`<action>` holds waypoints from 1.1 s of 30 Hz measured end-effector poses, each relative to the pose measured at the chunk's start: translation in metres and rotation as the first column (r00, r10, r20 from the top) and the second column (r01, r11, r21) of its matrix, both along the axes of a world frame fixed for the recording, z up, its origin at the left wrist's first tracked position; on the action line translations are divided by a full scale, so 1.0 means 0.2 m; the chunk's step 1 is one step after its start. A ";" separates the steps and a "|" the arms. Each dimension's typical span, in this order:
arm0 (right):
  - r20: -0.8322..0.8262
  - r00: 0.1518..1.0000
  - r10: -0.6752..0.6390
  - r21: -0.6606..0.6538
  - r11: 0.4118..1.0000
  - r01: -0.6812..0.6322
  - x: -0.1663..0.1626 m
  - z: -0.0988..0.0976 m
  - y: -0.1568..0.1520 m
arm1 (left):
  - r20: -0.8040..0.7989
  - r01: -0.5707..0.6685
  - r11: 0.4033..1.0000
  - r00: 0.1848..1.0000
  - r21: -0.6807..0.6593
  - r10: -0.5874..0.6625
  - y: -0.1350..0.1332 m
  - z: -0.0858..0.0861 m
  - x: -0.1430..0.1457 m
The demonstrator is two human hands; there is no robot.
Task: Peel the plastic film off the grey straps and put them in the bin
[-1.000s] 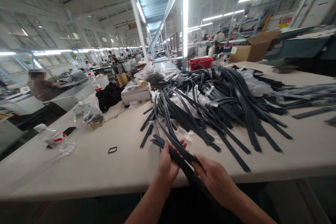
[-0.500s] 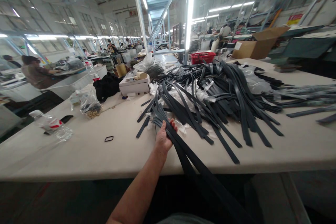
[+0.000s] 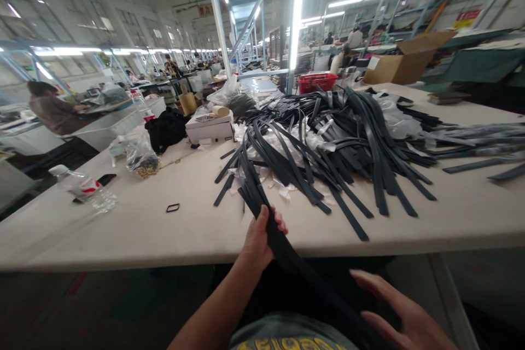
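My left hand [image 3: 262,232] is closed around a bundle of long black straps [image 3: 287,251] at the front edge of the table. The bundle's upper ends rest on the table, and its lower part hangs over the edge toward my lap. Low on the right, my right hand [image 3: 394,309] has thumb and fingers apart beside the hanging straps. Whether it touches them I cannot tell. A large heap of similar black straps [image 3: 369,142] lies just beyond, spread over white wrapping. To the left of my left hand, a black rectangular ring [image 3: 173,208] lies flat.
Left on the table [image 3: 135,235] are a plastic bottle [image 3: 84,188] on its side, a bag of small brass-coloured parts [image 3: 143,158], a black cloth bundle [image 3: 166,128] and a white box [image 3: 209,128]. Behind the heap stand a red basket [image 3: 316,83] and a cardboard box [image 3: 404,63].
My left hand has drawn the bundle a little toward me and to the right. My right hand has come into view at the lower right. The view has shifted slightly.
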State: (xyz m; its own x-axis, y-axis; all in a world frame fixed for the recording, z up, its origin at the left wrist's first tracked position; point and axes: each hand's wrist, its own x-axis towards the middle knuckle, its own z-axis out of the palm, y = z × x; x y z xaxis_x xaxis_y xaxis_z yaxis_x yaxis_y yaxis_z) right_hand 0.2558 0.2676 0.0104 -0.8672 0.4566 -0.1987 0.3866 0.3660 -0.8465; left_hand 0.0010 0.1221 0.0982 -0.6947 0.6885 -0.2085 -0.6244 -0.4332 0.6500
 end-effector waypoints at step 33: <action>-0.282 0.938 0.201 -0.619 0.709 -0.338 -0.63 0.01 -0.39 | -0.545 -0.133 0.584 0.565 -0.801 -0.619 -0.25 -0.04 -0.01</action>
